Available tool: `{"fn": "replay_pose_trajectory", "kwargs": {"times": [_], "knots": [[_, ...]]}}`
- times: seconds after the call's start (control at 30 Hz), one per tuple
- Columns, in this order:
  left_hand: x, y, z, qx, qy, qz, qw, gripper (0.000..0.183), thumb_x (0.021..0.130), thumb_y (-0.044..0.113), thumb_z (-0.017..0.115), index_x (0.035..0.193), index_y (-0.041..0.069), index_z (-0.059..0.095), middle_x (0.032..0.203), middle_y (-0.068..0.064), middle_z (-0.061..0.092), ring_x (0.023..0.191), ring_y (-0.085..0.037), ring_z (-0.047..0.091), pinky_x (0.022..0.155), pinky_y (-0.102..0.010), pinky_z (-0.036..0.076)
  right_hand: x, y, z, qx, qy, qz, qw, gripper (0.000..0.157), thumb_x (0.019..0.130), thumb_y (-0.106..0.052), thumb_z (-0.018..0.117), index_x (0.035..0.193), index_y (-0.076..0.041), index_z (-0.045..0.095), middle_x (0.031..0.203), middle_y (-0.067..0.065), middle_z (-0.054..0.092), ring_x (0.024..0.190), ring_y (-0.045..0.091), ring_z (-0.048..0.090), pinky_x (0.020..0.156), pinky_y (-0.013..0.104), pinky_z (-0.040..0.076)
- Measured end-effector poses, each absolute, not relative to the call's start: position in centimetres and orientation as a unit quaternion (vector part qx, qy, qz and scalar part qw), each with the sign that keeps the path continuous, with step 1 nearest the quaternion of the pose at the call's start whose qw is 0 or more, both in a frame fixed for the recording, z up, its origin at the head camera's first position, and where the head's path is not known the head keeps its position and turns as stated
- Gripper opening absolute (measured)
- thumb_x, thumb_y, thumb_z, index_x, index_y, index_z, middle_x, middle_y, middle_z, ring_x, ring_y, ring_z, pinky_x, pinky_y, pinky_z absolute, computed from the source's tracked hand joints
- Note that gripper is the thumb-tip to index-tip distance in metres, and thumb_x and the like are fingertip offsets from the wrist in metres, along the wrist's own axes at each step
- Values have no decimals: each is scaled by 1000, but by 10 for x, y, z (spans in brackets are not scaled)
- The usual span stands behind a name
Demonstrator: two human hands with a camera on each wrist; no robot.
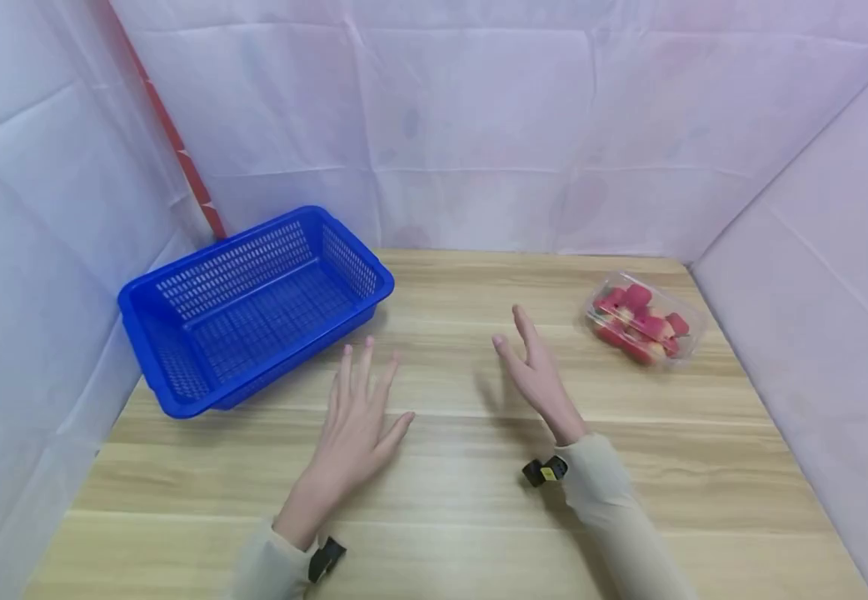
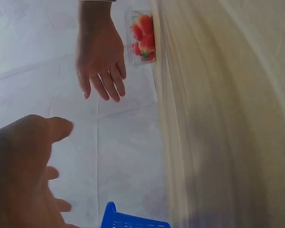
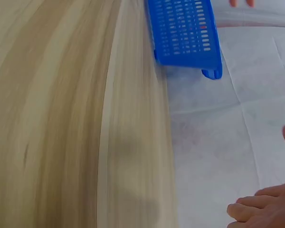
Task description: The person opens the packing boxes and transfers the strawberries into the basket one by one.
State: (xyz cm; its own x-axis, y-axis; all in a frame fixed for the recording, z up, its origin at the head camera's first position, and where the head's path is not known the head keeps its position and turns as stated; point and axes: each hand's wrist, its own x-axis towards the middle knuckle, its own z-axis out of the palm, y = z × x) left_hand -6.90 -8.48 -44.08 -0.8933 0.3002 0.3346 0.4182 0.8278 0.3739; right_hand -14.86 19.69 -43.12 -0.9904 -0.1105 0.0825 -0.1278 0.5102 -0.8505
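Note:
My left hand (image 1: 356, 425) hovers over the table with fingers spread and straight, its fingertips close to the near side of a blue plastic basket (image 1: 295, 354). Nothing is in it. My right hand (image 1: 542, 379) is held over the middle of the table, thumb apart from the extended fingers, also holding nothing. To its right lies a clear plastic box (image 1: 692, 325) filled with several red and pale-yellow fruits (image 1: 638, 297). In the left wrist view the right hand (image 2: 101, 59) shows relaxed fingers beside that fruit box (image 2: 131, 35).
The light wood table (image 1: 449, 492) is bounded at the back by a white cloth wall (image 1: 479, 125), with similar cloth on the left and right. A red strip (image 1: 172, 125) runs down the back-left corner behind the basket. Each wrist wears a small black camera (image 1: 326, 559).

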Motion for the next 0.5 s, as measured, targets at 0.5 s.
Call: {"fn": "replay_pose_trajectory", "kwargs": {"times": [0.5], "knots": [[-49, -108, -452, -62, -917, -340, 198, 100, 90, 29, 66, 159, 11, -4, 163, -14, -16, 146, -40, -19, 112, -65, -2, -184, 148, -440, 19, -746, 665, -31, 68, 103, -38, 49, 158, -11, 19, 158, 8, 33, 143, 22, 33, 116, 42, 23]]}}
